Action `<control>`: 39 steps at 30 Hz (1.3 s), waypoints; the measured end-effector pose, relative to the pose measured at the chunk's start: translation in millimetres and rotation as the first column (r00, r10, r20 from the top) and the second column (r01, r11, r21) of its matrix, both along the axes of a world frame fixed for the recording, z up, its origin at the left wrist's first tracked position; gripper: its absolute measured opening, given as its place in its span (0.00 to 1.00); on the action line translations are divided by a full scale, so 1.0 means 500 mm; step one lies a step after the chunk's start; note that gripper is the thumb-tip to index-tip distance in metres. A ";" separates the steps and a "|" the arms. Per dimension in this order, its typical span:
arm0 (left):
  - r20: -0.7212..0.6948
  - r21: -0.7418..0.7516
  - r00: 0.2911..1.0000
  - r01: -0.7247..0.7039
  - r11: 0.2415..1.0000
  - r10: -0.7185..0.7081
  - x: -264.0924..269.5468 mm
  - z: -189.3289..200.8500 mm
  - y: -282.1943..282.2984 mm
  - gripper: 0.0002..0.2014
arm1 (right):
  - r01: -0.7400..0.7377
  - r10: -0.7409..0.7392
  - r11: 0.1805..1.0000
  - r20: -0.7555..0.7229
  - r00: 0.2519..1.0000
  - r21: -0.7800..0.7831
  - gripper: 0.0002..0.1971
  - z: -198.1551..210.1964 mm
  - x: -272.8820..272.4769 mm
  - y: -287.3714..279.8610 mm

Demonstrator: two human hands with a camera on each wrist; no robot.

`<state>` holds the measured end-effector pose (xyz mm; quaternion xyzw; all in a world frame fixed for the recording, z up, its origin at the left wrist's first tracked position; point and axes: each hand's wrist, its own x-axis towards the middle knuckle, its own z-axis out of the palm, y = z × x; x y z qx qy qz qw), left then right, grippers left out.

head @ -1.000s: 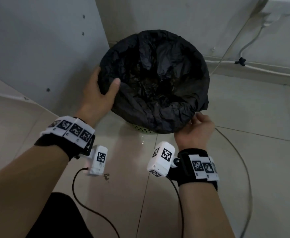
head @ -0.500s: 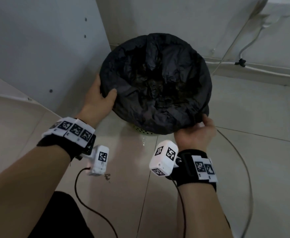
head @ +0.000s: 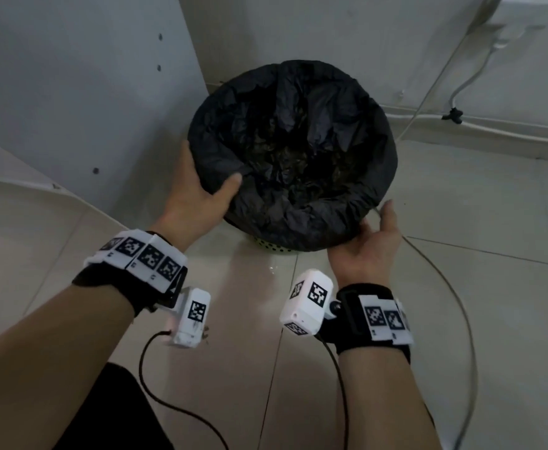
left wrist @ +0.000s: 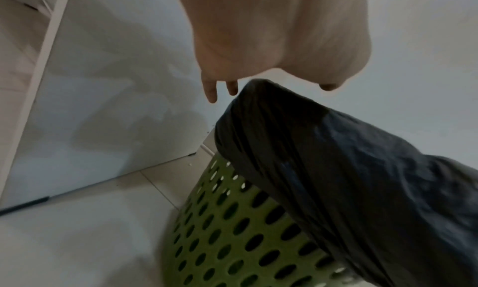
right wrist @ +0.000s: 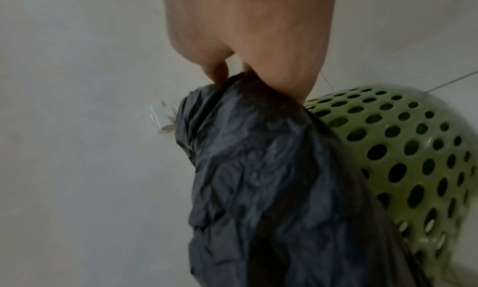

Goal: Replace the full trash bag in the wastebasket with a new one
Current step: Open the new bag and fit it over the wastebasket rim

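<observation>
A black trash bag (head: 292, 157) lines a green perforated wastebasket (head: 271, 246) on the tiled floor, its hem folded down over the rim. My left hand (head: 201, 190) straddles the left rim. Its thumb lies on the bag inside, and in the left wrist view its fingers (left wrist: 212, 91) point straight down outside the bag (left wrist: 336, 158). My right hand (head: 370, 235) is at the near right rim, palm turned up. In the right wrist view its fingers (right wrist: 220, 73) are tucked into the bag's hem (right wrist: 271, 179) against the basket (right wrist: 401, 148).
A white cabinet panel (head: 87, 92) stands close on the basket's left and a wall runs behind it. A thin cable (head: 454, 287) loops over the floor on the right. A white cord (head: 467, 82) hangs along the wall. My dark-clothed knee (head: 113, 410) is at bottom left.
My right hand has turned palm up and slid its fingers under the bag's hem at the near right rim. The left hand has shifted slightly along the left rim.
</observation>
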<state>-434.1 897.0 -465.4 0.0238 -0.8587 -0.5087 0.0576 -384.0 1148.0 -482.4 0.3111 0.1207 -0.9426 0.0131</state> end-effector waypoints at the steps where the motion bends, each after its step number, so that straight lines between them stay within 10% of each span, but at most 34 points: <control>1: -0.026 -0.038 0.998 0.053 0.998 -0.054 -0.003 -0.004 0.000 0.43 | -0.048 0.049 0.998 -0.027 0.998 0.043 0.26 0.008 0.001 0.001; 4: -0.017 -0.080 0.996 0.085 0.993 -0.087 -0.034 0.004 -0.022 0.40 | -0.164 0.179 0.978 -0.109 0.978 0.130 0.25 -0.008 0.008 0.005; 8: 0.102 -0.030 0.966 -0.237 0.971 0.239 -0.057 0.022 -0.052 0.47 | -0.150 0.145 0.988 -0.147 0.978 -0.021 0.32 -0.006 0.012 -0.021; 16: 0.091 0.066 0.994 -0.074 0.995 0.067 -0.053 0.007 -0.001 0.38 | 0.009 -0.012 0.998 0.041 0.999 0.061 0.11 0.013 0.007 -0.026; 22: 0.148 0.137 0.985 -0.107 0.985 0.086 -0.056 0.024 0.003 0.27 | -0.102 0.086 0.988 0.144 0.986 0.113 0.17 0.005 -0.023 -0.037; 24: 0.293 0.256 0.923 -0.326 0.910 0.248 -0.044 0.038 0.021 0.31 | -0.079 0.050 0.973 0.140 0.989 0.215 0.12 -0.008 -0.018 -0.026; 28: 0.662 0.556 0.717 -0.665 0.499 0.219 0.025 0.030 0.049 0.16 | -0.060 0.026 0.971 0.148 0.989 0.231 0.09 -0.014 0.001 0.024; 31: 0.658 0.644 0.751 -0.601 0.475 0.058 0.058 0.009 0.060 0.10 | -0.029 0.009 0.976 0.094 0.996 0.217 0.21 -0.013 -0.004 0.044; 35: 0.602 0.775 0.793 -0.608 0.171 0.094 0.054 -0.013 0.047 0.16 | -0.171 0.113 0.888 0.159 0.981 0.426 0.22 0.028 -0.027 0.027; 39: 0.649 0.709 0.742 -0.670 0.223 0.168 0.050 -0.013 0.033 0.19 | -0.294 0.098 0.640 0.305 0.947 0.710 0.19 -0.010 -0.042 0.038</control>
